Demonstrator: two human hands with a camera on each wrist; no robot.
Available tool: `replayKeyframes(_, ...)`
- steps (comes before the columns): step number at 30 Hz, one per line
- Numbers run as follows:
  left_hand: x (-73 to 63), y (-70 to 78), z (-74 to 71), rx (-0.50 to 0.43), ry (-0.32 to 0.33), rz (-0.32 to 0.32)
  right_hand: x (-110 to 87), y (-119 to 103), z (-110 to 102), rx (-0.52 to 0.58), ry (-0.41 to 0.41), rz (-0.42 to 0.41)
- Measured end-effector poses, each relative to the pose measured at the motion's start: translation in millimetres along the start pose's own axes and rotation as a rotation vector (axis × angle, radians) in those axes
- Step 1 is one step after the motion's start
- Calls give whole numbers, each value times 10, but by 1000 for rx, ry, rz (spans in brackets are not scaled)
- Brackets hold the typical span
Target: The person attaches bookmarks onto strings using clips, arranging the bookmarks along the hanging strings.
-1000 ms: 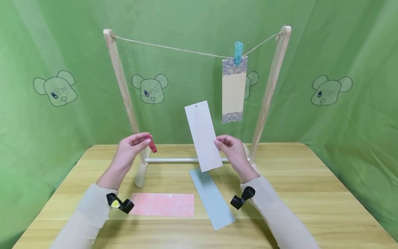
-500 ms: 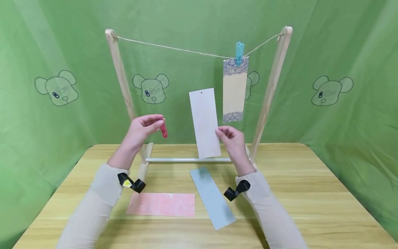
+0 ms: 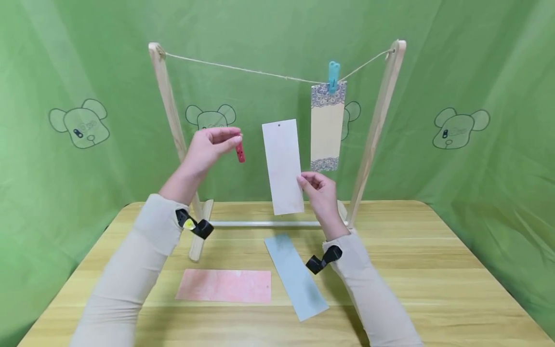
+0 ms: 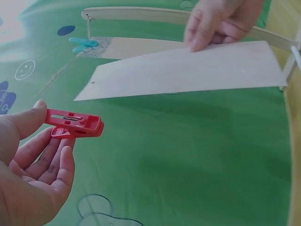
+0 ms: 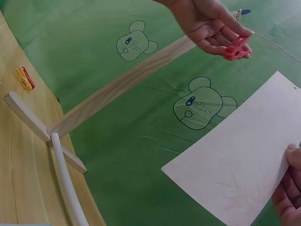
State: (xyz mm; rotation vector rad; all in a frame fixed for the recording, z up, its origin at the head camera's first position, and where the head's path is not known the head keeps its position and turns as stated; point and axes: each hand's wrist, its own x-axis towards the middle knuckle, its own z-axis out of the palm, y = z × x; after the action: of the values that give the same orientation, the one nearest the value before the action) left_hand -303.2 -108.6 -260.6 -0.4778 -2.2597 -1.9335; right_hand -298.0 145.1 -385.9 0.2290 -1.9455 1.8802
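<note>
My left hand (image 3: 209,150) pinches a red clothespin (image 3: 240,151) between thumb and fingers; in the left wrist view the clothespin (image 4: 75,125) points away from the palm. A pale paper bookmark (image 3: 283,166) with a small hole at its top is held by its right edge in my right hand (image 3: 318,193). The right wrist view shows a faint leaf print on the bookmark (image 5: 235,160). Above both hands runs a string (image 3: 243,70). From it hangs a patterned bookmark (image 3: 326,130), clipped by a blue clothespin (image 3: 333,77), right of the pale one.
The string is tied between two wooden posts (image 3: 166,101) joined low down by a white rod (image 3: 264,223). On the table (image 3: 433,279) lie a pink bookmark (image 3: 225,286) and a light blue bookmark (image 3: 297,277). Yellow and red clothespins (image 5: 24,79) lie beside the stand's foot.
My left hand has risen and moved right with the red clothespin, towards the string. My right hand has lifted the pale bookmark and turned it more upright.
</note>
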Motion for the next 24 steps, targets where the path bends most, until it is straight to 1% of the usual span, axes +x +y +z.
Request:
replayKeyframes(6, 167, 272, 79, -4, 22, 63, 26, -35, 11, -5, 25, -3)
replayKeyframes(10, 246, 446, 139, 7, 22, 76, 43, -64, 21, -4, 31, 3)
replayKeyframes(13, 292, 584, 197, 14, 16, 70, 71, -92, 27, -5, 37, -5)
replayKeyframes(17, 353, 765, 264, -13, 17, 73, 127, -135, 41, 13, 49, -30)
replayKeyframes(21, 418, 940, 306, -42, 36, 94, 175, -193, 61, 30, 50, -41)
replayKeyframes(24, 472, 1047, 330, -27, 51, 105, 196, -227, 76, 42, 55, -46)
